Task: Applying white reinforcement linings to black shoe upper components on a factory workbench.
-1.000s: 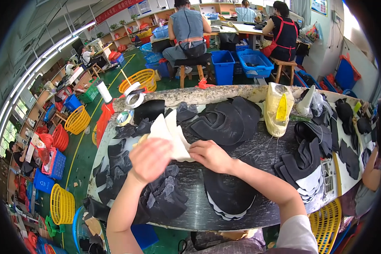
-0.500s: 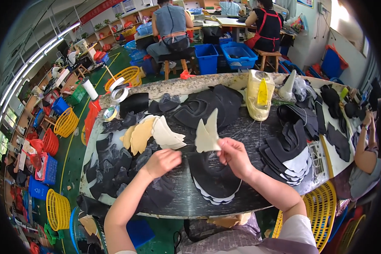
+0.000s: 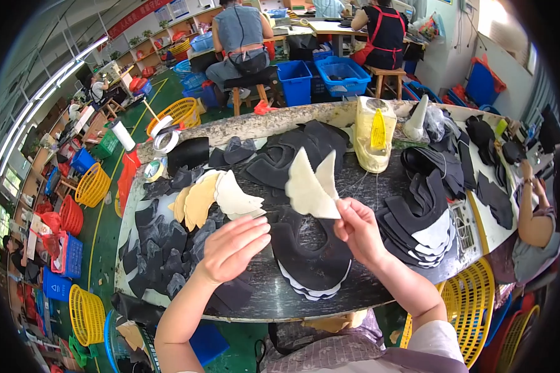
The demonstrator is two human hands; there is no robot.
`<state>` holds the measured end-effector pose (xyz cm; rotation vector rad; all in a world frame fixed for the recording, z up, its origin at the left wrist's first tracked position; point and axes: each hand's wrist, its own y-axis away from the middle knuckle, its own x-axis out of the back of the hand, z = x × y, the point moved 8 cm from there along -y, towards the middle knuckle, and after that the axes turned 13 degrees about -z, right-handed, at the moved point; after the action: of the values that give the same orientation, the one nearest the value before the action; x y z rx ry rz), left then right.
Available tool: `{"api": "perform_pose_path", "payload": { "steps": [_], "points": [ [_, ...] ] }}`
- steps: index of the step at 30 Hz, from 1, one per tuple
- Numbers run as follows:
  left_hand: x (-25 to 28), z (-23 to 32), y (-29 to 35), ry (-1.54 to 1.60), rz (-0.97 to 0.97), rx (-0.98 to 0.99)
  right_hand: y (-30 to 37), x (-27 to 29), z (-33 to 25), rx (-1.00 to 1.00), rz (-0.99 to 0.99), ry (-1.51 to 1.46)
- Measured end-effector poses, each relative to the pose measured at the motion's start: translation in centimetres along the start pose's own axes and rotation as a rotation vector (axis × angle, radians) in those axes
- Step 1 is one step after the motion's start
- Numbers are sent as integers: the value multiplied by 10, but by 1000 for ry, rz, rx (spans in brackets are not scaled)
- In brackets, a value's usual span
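My right hand (image 3: 361, 233) pinches a cream wing-shaped piece (image 3: 309, 189) with a scalloped edge by its lower corner, held up above the table; a second pointed tip shows behind it. Fingers stretched out and holding nothing, my left hand (image 3: 235, 248) hovers just in front of a fanned row of scalloped pieces, white ones (image 3: 233, 194) on the right and tan ones (image 3: 199, 204) on the left. Below the held piece lies a small stack of black U-shaped pieces (image 3: 314, 264) with white undersides.
Black scraps (image 3: 162, 242) cover the table's left side. More black U-shaped pieces (image 3: 417, 214) are fanned at the right, others (image 3: 295, 152) at the back. A yellowish container (image 3: 374, 140) and a white cone (image 3: 416, 118) stand at the far edge. A yellow basket (image 3: 470, 304) is at the lower right.
My left hand has unfolded its fingers, and the right has moved slightly right. The held wing-shaped piece has turned, showing more of its broad face. The view has shifted slightly.
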<state>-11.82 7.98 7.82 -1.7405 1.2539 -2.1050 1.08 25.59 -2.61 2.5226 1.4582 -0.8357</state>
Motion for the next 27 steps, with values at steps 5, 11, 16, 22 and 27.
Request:
{"api": "perform_pose_path", "payload": {
  "steps": [5,11,16,22,27],
  "points": [
    [-37,18,-16,311,6,79,18,-53,11,-144,-244,134],
    [1,-17,5,-58,5,128,27,-10,-6,-6,-48,-32],
    [-50,-36,25,442,-337,439,47,-46,-3,-136,-191,174],
    [-54,41,-24,813,-196,391,55,-82,-8,-85,-333,326],
    [-77,44,2,1353,-174,539,65,-72,-9,-104,-414,309]
  ]
}}
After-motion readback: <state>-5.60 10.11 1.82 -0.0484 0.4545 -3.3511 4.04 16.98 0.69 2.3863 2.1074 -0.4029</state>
